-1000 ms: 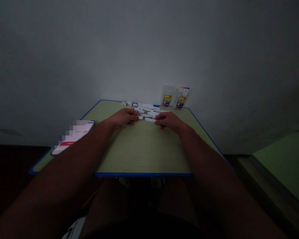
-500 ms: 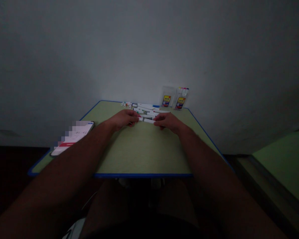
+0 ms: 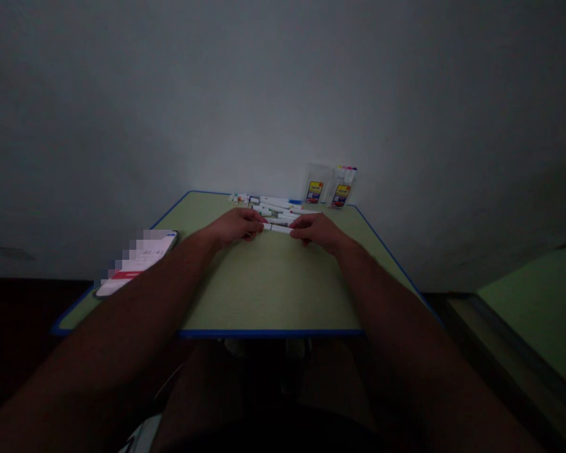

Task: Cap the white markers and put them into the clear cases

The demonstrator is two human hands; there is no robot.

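A white marker pen (image 3: 280,229) lies level between my two hands. Its left end is pinched in the closed fingers of my left hand (image 3: 238,225). The right end sits in the closed fingers of my right hand (image 3: 317,228). Just beyond the hands is a loose pile of white marker pens (image 3: 276,204), a few with coloured ends showing. Several small white caps (image 3: 239,198) lie left of that pile. My fingertips hide both ends of the held marker.
Two clear plastic cases with yellow labels stand against the wall: one left case (image 3: 315,185) and one right case (image 3: 342,189) with coloured tips at its top. A phone (image 3: 139,264) lies near the left edge of the blue-edged table (image 3: 273,289).
Both hands keep their grip on the marker and hardly move. The marker seems turned a little, as its grey print no longer shows.
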